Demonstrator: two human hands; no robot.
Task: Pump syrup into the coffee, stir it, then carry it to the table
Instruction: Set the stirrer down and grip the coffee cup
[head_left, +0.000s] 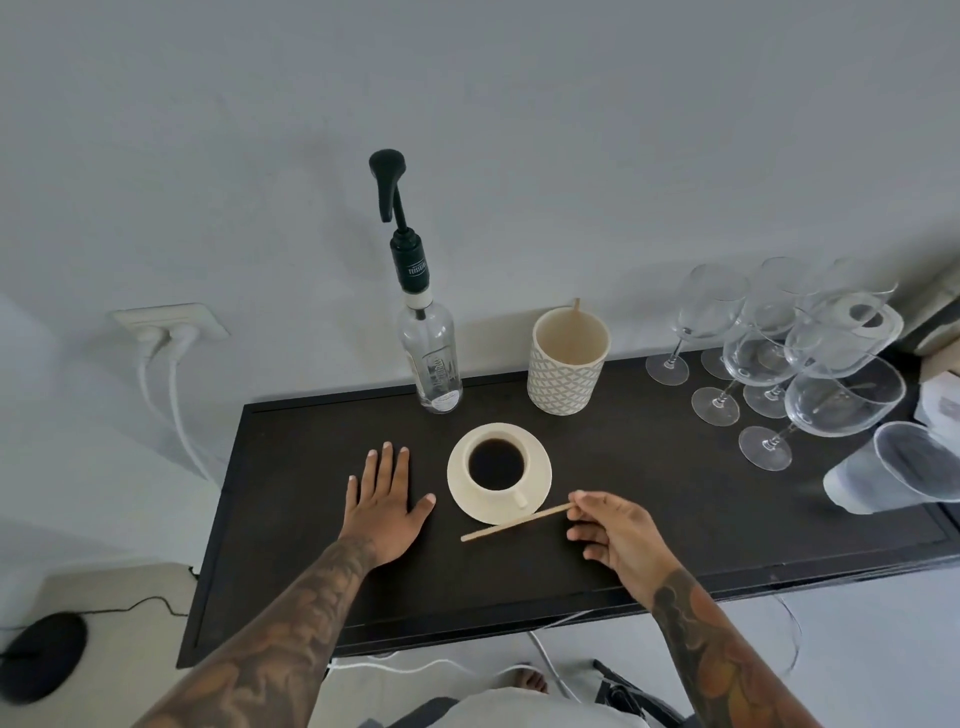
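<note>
Dark table (311, 561) against grey wall. Coffee cup (496, 465) is sitting mid-table on its saucer (540, 467), syrup bottle (430, 358) at back edge. Left hand (387, 506) is being rested flat, holding nothing; stir stick (517, 522) is being pinched by right hand (618, 530). Stirring step judged; stick tip needs lowering into cup.

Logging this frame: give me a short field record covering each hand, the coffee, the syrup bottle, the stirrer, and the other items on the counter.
left hand: flat, fingers straight, resting on the dark counter left of the saucer
right hand: pinches one end of the wooden stirrer
wooden stirrer: tilted, outside the coffee, crossing the saucer's near rim
coffee cup: on the saucer, filled with dark coffee
syrup bottle: upright behind the cup, black pump on top, untouched
patterned cup: beside the bottle, one stick inside
wine glasses: clustered at right
</note>
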